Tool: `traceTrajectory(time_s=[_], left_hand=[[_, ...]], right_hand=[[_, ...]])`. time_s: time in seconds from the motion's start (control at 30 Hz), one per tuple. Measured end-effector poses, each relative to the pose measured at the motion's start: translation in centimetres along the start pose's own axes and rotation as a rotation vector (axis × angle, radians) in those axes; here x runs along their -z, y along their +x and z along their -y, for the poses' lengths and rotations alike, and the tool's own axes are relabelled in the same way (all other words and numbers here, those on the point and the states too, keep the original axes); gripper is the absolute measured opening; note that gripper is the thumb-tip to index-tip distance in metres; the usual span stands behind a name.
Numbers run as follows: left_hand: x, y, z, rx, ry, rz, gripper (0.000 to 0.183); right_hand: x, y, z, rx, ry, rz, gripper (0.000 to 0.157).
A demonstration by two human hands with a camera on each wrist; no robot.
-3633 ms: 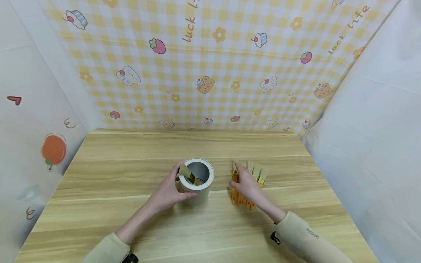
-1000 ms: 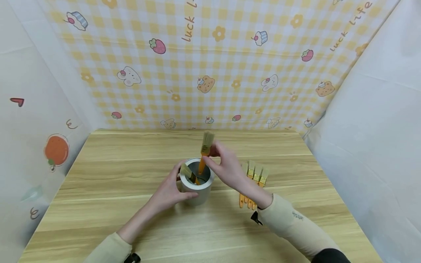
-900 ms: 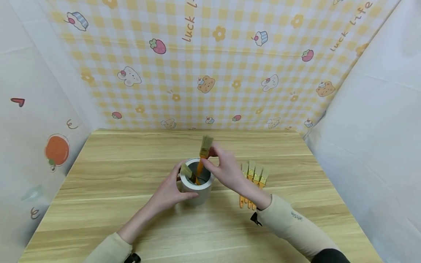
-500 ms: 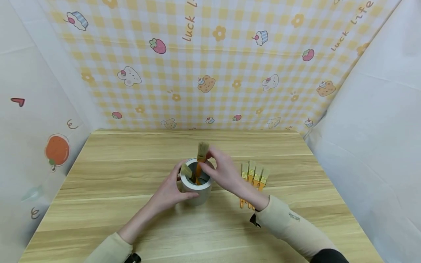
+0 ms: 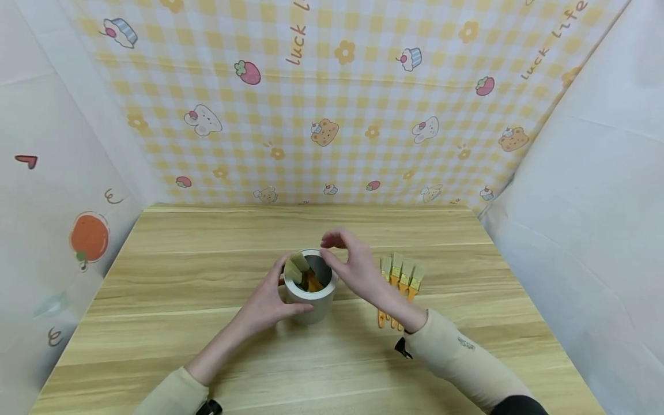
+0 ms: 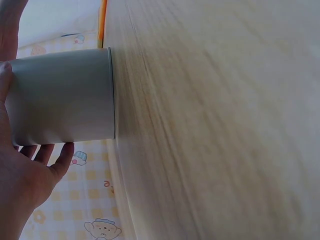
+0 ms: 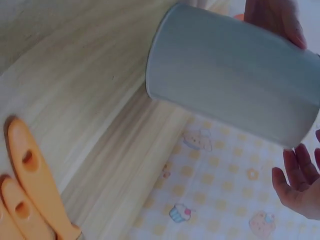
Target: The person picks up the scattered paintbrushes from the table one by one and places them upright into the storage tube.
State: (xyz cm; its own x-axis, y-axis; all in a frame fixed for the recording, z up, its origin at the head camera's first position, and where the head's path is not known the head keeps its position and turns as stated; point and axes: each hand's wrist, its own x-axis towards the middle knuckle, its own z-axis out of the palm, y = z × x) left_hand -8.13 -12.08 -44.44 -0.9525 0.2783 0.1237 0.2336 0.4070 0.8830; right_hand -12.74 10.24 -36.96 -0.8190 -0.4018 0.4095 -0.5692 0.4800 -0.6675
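Release of a second brush (image 5: 299,261), just made: let the handle slip down inside the can (image 5: 316,312) and left the bristles leaning at the left side of the rim (image 5: 311,295), right beside the first brush (image 5: 293,273). Brought the count inside to two, by the look of it, against four loose brushes (image 5: 396,266) lying on the table (image 5: 207,346), well apart from the can, towards the right edge, bristles towards the far edge and handles towards the near one. Judged as one more brush put in, with the loading only part done.

Half a second earlier, had pinched that brush nearly upright; now held nothing in the right hand (image 5: 355,267), thumb and fingers parted by a modest gap at the right of the rim. Could not tell whether touching it. Some seconds earlier, had reached over the loose brushes with only one in the can.

Kept the left hand (image 5: 268,304) curved around the can's left side throughout, thumb towards the near edge. Kept the can upright near the table's middle, with no clear shift. Partly hid the loose handles under the right forearm (image 5: 399,304).
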Motion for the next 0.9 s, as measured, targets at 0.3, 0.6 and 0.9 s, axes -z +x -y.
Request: traceTrajectory(time_s=[0.3,0.6,0.9], left_hand=[[0.0,0.0,-0.1,0.037,0.012,-0.015,0.111],[0.0,0.0,-0.2,0.044,0.031,-0.016,0.112],[-0.1,0.1,-0.1,0.034,0.035,-0.019,0.111]], right_hand=[[2.6,-0.5,-1.9,-0.142,0.109,-0.051,0.037],[4.4,-2.3,-4.7,-0.251,0.034,-0.063,0.042],[5.3,-4.5,-6.9,-0.340,-0.022,-0.022,0.049]])
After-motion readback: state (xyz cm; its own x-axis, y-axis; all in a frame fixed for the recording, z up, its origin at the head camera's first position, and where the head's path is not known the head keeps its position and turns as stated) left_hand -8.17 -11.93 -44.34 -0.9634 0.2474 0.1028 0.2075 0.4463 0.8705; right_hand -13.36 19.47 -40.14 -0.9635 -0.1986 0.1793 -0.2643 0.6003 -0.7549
